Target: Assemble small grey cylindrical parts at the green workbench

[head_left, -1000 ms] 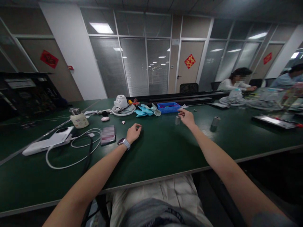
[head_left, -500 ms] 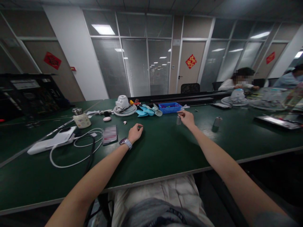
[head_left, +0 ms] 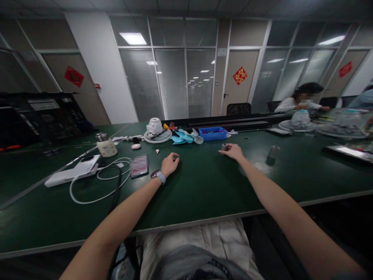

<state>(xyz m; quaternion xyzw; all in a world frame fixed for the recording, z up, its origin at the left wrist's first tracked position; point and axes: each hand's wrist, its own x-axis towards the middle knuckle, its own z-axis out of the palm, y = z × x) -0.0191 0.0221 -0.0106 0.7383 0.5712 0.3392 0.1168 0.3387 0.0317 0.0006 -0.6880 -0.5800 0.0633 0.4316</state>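
While our right hand (head_left: 234,152) grips a cylinder (head_left: 224,146) | our left hand (head_left: 169,165) rests half-curled, contents unclear | loose pinch could topple the cylinder

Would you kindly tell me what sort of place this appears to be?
It looks like an office, perhaps used for bench work: glass partitions with blinds, a long green table and a white fan part on it.

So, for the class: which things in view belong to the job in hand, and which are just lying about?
Seemingly in the job:
small grey metallic cylinder, held in the right hand
probably the matching grey cylinder standing further right

Seemingly just lying about:
cream patterned bottle with silver lid
pale pink oval object
white rectangular phone
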